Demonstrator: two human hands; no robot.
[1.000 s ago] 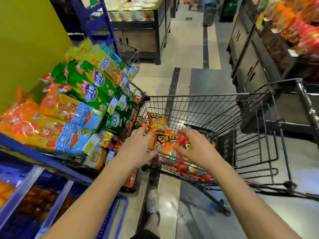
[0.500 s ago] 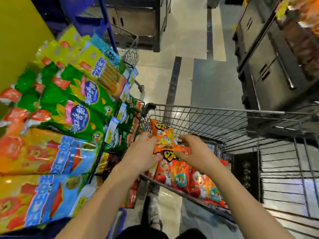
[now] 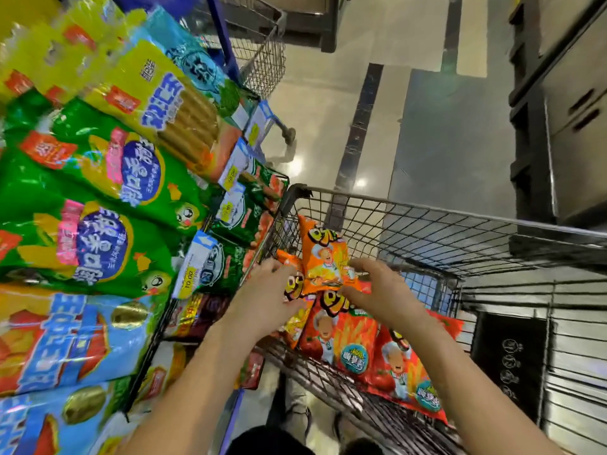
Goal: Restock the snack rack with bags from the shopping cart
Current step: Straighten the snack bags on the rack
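Pinched the lower right corner of the upright orange bag (image 3: 323, 257) in the right grip (image 3: 377, 290), fingers curled over the front, thumb beneath. Curled the left grip (image 3: 267, 298) against the left side of the same heap, thumb across a second orange bag (image 3: 293, 284); could not tell from this view whether clenched on it or merely pressed against it. Found both bags inside the shopping cart (image 3: 427, 210), at its rack-side corner, the upright one leaning near the wire wall. Saw two red bags (image 3: 341, 339) lying flat and overlapping on the basket floor, just below the grips.

Judged all of them light, air-puffed and soft: glossy film, likely slippery, with contents probably brittle. Judged a sealed seam or a corner the safer hold. Ruled out any squeeze across the belly, for fear of crushing the snacks or popping the bag. Reckoned on gathering several at once by the edges, given so little weight.

Had the snack rack (image 3: 221, 37) just beside the cart on the left, packed with green bags (image 3: 98, 192), yellow bags (image 3: 157, 93) and blue bags (image 3: 59, 339) on sloping tiers, price tags (image 3: 231, 172) along the front edges. Saw no open slot for orange or red bags in the visible part.
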